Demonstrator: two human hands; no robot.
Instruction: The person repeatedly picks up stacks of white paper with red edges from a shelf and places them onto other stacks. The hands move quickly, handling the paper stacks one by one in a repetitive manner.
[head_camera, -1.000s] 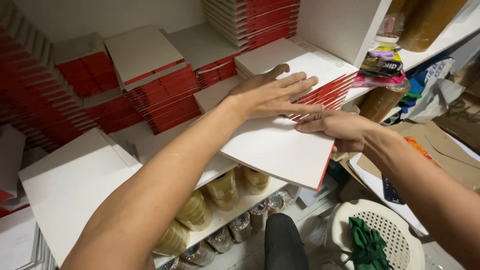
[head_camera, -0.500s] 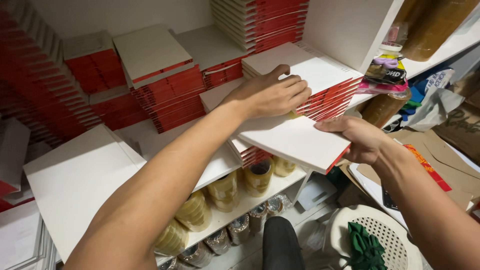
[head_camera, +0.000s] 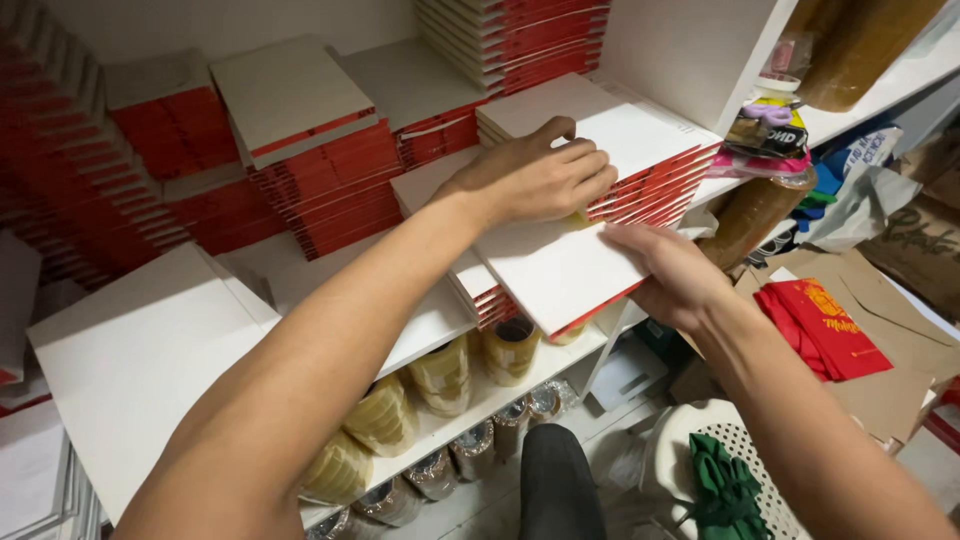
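White booklet (head_camera: 555, 270) grasped by right hand (head_camera: 668, 272) fingers, left hand (head_camera: 530, 180) fingers curled on stack (head_camera: 640, 150).

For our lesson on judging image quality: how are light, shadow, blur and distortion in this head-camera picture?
Head view: lighting is even and soft, with no strong glare on the white covers; shadow darkens the space under the shelf around the tape rolls; the left hand and right hand are fairly sharp; wide-angle distortion stretches the left forearm and bends the edges.
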